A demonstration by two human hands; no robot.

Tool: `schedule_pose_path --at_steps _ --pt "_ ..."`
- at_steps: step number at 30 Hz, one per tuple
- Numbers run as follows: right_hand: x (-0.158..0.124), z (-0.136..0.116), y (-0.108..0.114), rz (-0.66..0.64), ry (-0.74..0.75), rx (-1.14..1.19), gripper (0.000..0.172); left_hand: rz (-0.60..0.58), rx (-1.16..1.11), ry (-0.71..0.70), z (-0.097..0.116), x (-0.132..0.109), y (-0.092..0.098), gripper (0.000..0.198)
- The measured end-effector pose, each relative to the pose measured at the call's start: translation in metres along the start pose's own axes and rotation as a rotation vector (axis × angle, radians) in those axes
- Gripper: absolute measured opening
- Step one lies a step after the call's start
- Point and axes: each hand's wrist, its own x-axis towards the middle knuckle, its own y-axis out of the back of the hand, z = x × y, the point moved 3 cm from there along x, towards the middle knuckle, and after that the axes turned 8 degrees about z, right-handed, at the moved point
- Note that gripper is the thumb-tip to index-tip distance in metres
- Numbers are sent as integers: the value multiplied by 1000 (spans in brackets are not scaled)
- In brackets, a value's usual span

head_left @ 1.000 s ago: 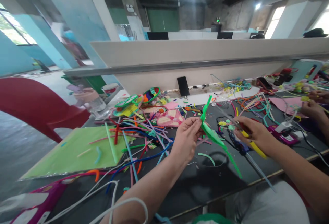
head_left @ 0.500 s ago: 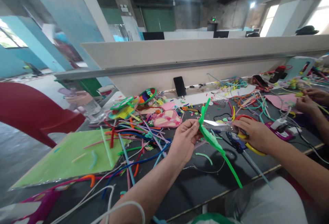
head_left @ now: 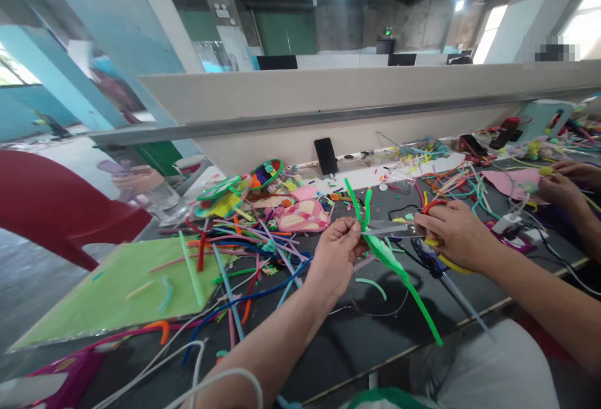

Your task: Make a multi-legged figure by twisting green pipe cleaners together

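My left hand (head_left: 339, 247) pinches a bright green pipe-cleaner piece (head_left: 393, 264) near its top. Two green ends stick up above the fingers, and a long tail slants down to the right. In my right hand (head_left: 453, 233) are scissors (head_left: 392, 230) with red and yellow handles. Their blades point left and lie across the green piece, right beside my left fingertips. Whether the blades are fully closed I cannot tell. Below the scissors lies a dark blue glue gun (head_left: 429, 262), a clear glue stick (head_left: 464, 302) slanting from it.
Loose pipe cleaners (head_left: 263, 240) heap up on the left, beside a green sheet (head_left: 117, 290). A phone (head_left: 325, 156) leans on the back partition. A clear bottle (head_left: 145, 190) stands at far left. Power strip and cables (head_left: 516, 233) lie right, near another person's hands (head_left: 563, 186).
The scissors have swung level and their blades now cross the green pipe cleaner at my left fingertips. The two upper green ends have spread apart. My right hand has shifted slightly left.
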Motion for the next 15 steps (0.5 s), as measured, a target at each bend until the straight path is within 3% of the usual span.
schedule_pose_path --at_steps 7,15 --pt "7 -12 -6 23 -27 32 34 36 -18 -62 0 2 3 21" --pt "3 -5 -15 56 26 35 29 31 -35 -12 -1 3 3 20"
